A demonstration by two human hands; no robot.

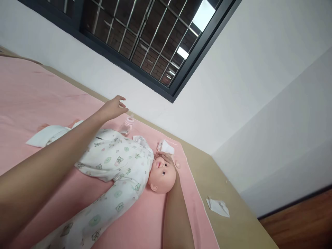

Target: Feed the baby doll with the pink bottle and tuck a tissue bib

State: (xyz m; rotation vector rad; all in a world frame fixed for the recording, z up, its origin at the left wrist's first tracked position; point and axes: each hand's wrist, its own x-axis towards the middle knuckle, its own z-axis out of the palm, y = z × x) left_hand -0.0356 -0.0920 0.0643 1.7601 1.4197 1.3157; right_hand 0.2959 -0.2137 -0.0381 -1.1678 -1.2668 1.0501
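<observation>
A baby doll (116, 155) in white patterned clothing lies on its back on a pink sheet, its bare head turned toward the right. My right forearm passes behind the head, and my right hand (166, 157) cups its far side near the neck, with the fingers partly hidden. My left arm reaches across the doll's body. At its end my left hand (116, 108) hovers in the air, empty, its fingers loosely apart. Just below and to the right of that hand is a clear baby bottle (126, 126) with a pink collar.
A white tissue-like piece (168, 147) and a small clear item lie beyond the doll's head. A small round pale object (177, 164) is near my right wrist. Crumpled white paper (218, 207) lies on the tan surface (204, 173). A wall and barred window (145, 38) bound the far side.
</observation>
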